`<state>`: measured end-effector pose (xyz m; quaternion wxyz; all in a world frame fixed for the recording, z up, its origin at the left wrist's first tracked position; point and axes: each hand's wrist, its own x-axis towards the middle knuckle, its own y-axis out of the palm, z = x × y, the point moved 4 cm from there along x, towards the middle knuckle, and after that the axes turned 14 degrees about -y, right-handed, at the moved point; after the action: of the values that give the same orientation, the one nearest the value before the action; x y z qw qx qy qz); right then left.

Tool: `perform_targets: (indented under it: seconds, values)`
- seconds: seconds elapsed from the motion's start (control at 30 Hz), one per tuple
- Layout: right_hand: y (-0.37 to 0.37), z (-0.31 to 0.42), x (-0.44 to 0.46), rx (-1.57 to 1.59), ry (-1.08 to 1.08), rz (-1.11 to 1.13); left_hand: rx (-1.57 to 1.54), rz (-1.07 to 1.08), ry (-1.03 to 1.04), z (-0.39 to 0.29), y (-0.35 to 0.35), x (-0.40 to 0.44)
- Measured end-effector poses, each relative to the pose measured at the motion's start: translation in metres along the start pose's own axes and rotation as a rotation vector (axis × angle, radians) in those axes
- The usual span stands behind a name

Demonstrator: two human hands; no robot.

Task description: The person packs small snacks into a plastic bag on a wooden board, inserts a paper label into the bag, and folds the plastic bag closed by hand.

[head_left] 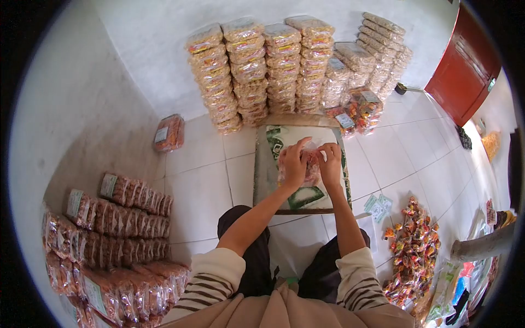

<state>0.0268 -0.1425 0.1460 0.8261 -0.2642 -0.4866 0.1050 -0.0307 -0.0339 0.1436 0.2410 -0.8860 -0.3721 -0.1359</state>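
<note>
A clear plastic bag (311, 174) with pinkish-red contents rests on a low table (262, 191) topped with a white and green sheet. My left hand (296, 161) is on the bag's left side, its fingers bent at the upper edge. At the upper right of the bag, my right hand (330, 163) has its fingertips pinched on the plastic. The two hands are a short distance apart. Part of the bag is hidden behind my left hand.
Tall stacks of packed bags (249, 65) line the back wall. Reddish packs (126, 235) fill the left side, with one pack (169, 133) alone nearby. Small colourful packets (415, 249) and green-white labels (378, 206) lie on the right floor. A red door (465, 63) is at upper right.
</note>
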Motion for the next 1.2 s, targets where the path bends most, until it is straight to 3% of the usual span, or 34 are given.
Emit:
perform_targets:
  seconds: [0.03, 0.1, 0.23, 0.47, 0.67, 0.77, 0.9, 1.2]
  values:
    - [-0.002, 0.004, 0.003, 0.003, -0.001, 0.001, 0.013, 0.019, -0.011, -0.002, 0.0, 0.0]
    - [-0.011, 0.02, 0.01, -0.17, -0.225, -0.089, 0.043, 0.005, 0.009, 0.0, 0.0, 0.0]
    - [-0.007, 0.009, 0.013, -0.113, -0.254, 0.01, 0.033, 0.0, 0.025, 0.013, 0.005, 0.001]
    - [0.001, -0.006, 0.009, 0.053, 0.044, -0.173, 0.045, -0.028, -0.011, 0.017, 0.009, 0.002]
    - [0.01, -0.015, 0.011, 0.112, 0.212, -0.164, 0.055, -0.033, 0.108, 0.015, 0.008, 0.011]
    - [0.024, -0.021, -0.003, -0.156, 0.074, -0.015, 0.044, -0.01, 0.128, 0.022, 0.007, 0.008]
    - [0.016, -0.008, -0.008, -0.146, 0.004, -0.06, 0.053, -0.065, 0.14, 0.019, 0.002, -0.003]
    - [0.028, -0.007, -0.018, -0.056, 0.237, -0.073, -0.183, 0.081, -0.09, 0.022, -0.003, -0.018]
